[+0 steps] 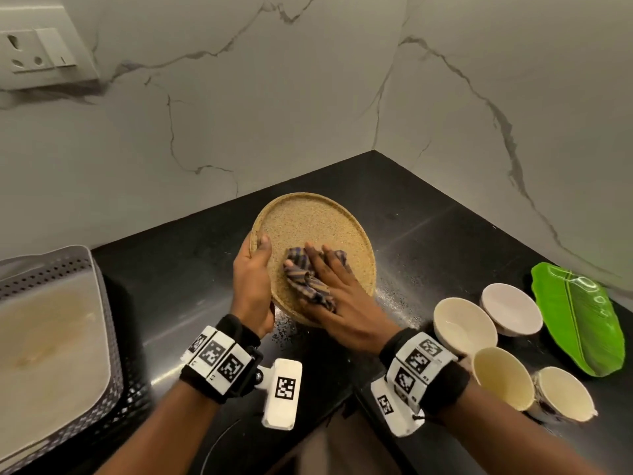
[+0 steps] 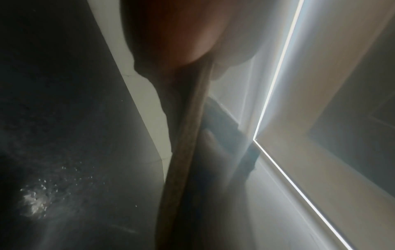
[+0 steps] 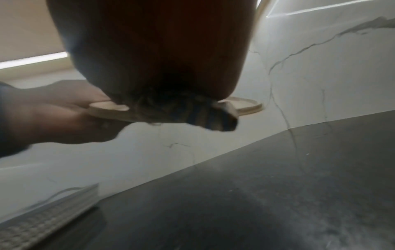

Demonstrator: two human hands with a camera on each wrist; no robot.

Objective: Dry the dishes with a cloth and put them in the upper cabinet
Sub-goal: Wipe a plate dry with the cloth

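Note:
A round tan speckled plate (image 1: 308,221) is held tilted above the black counter (image 1: 428,214). My left hand (image 1: 255,269) grips its left rim, thumb on the upper face and fingers hidden beneath. My right hand (image 1: 335,279) lies flat with straight, spread fingers, pressing a crumpled striped cloth (image 1: 301,275) onto the plate's near half. The left wrist view shows the plate (image 2: 186,152) edge-on below my left hand (image 2: 181,33). In the right wrist view the cloth (image 3: 192,116) bunches under my right hand (image 3: 160,50) on the plate (image 3: 245,105), whose far rim my left hand (image 3: 64,110) holds.
Right of the plate on the counter stand two pale bowls (image 1: 462,323) (image 1: 512,308), two cream cups (image 1: 501,377) (image 1: 563,392) and a green leaf-shaped dish (image 1: 579,317). A grey perforated rack (image 1: 68,269) sits at the left. Marble walls meet in a corner behind. Water droplets (image 1: 397,296) speckle the counter.

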